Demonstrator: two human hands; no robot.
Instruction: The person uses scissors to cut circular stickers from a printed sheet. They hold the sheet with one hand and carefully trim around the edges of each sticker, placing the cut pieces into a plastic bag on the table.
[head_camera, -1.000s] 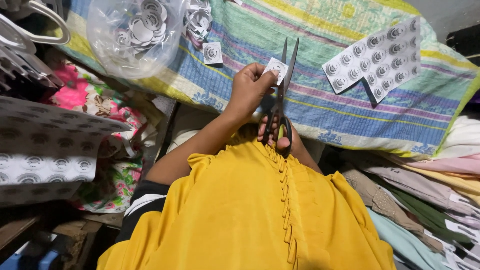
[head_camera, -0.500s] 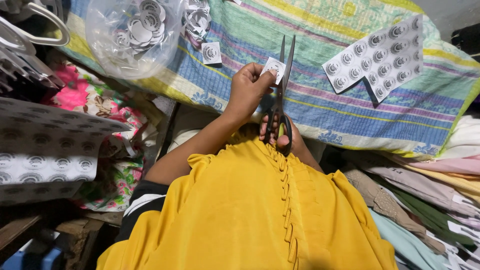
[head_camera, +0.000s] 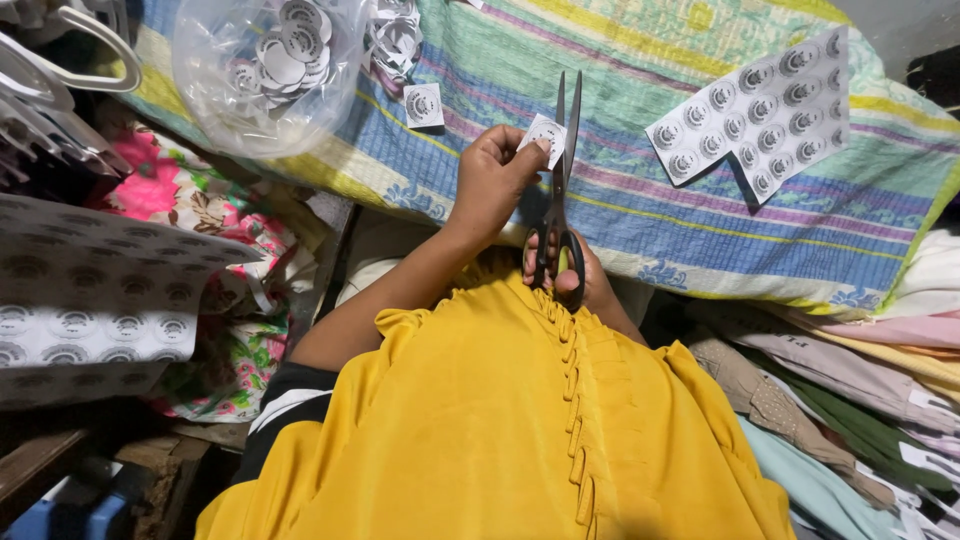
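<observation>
paper label (head_camera: 545, 132) sits pinched in our left hand (head_camera: 492, 180), as a second ago. our right hand (head_camera: 572, 272) grips the scissors (head_camera: 558, 190), blades now nearly closed beside it: cutting continues.

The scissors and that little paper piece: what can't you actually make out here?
Head view only:
- Right hand on the scissors: mostly hidden behind the handles and yellow garment.
- Small paper piece in the left hand: print too small; fingers cover one edge.
- Plastic bag of cut-outs: cut off by the top edge.
</observation>
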